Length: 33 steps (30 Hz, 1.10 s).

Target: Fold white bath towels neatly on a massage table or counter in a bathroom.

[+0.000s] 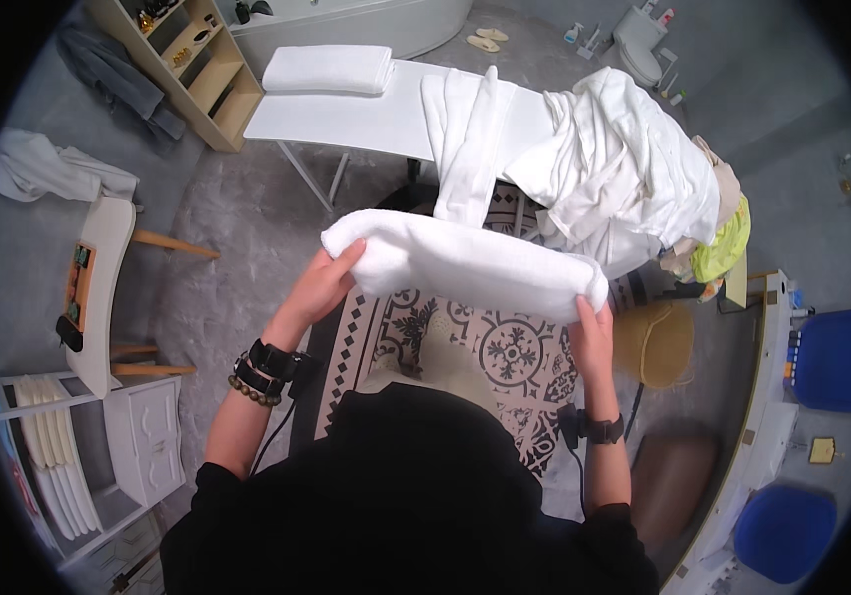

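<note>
Folded white towel point(465, 260) held up, near side of the table point(361, 121). Fingers of left hand point(322, 286) pinch its left end, right hand point(592, 337) the right end. Likely light, soft (middle may sag), so best gripped at both ends.

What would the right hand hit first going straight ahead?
Beyond the folded white towel it grips, the right hand would probably meet the crumpled white cloth heap, though depth is unclear.
</note>
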### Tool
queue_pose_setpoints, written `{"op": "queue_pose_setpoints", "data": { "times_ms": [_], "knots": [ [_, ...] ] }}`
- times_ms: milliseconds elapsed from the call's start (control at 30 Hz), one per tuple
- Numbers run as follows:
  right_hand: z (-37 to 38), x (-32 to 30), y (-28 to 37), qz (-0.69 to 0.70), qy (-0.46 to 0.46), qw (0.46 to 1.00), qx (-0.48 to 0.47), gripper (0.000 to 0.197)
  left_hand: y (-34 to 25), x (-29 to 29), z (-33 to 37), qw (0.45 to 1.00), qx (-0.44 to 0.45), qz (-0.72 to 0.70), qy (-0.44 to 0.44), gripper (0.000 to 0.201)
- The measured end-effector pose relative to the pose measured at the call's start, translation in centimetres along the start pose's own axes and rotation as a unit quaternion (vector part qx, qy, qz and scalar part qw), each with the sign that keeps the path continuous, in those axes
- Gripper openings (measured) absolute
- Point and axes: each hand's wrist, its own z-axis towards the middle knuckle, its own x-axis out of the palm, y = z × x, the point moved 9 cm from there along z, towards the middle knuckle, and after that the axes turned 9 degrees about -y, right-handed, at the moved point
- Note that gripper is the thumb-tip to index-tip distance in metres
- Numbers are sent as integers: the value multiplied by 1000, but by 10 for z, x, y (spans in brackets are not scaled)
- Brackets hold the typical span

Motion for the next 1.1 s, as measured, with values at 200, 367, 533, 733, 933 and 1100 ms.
{"op": "queue_pose_setpoints", "data": {
  "times_ms": [200,367,533,733,933,1100],
  "knots": [
    [65,-9,13,-15,-24,999,15,41,-17,-14,44,992,-15,113,-53,50],
    [126,18,54,145,-44,987,56,40,-22,28,81,971,-16,-238,-19,63],
    [169,50,67,120,32,992,29,42,39,87,109,991,-46,106,68,71],
    [240,14,-39,27,60,983,169,53,-19,76,170,971,-89,-214,55,63],
    [264,82,-61,-41,-21,976,211,65,-32,48,244,992,-119,-29,36,53],
    [324,121,41,12,-6,999,42,52,-98,21,319,996,-55,-67,3,53]
  ]
}}
